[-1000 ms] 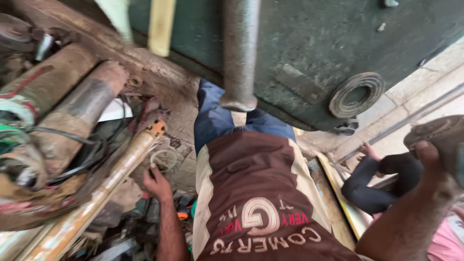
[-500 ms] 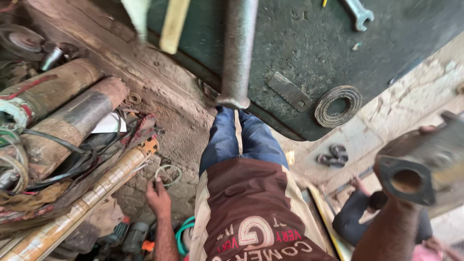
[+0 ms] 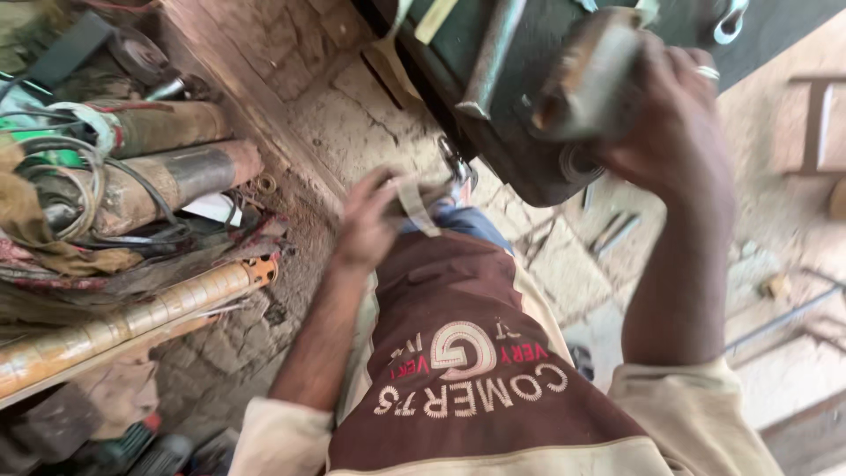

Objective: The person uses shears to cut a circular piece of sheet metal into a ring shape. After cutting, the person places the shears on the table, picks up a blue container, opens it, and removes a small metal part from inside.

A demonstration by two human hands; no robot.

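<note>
We note the right hand (image 3: 674,132) raised and clamped around a heavy grey metal part (image 3: 586,79) with a round bore at its near end, held just in front of the near edge of the dark green workbench (image 3: 529,167). A ring shows on one finger of that hand. The left hand (image 3: 370,220) is lifted at waist height, fingers loosely curled; the motion blur is such that we cannot tell whether it grips the pale strip (image 3: 414,207) beside it. A steel rod (image 3: 493,57) lies on the bench top, and a spanner (image 3: 730,22) rests near its far edge. Rusty pipes (image 3: 167,176) and a brass-coloured tube (image 3: 132,322) lie piled on the dirt floor at left.
</note>
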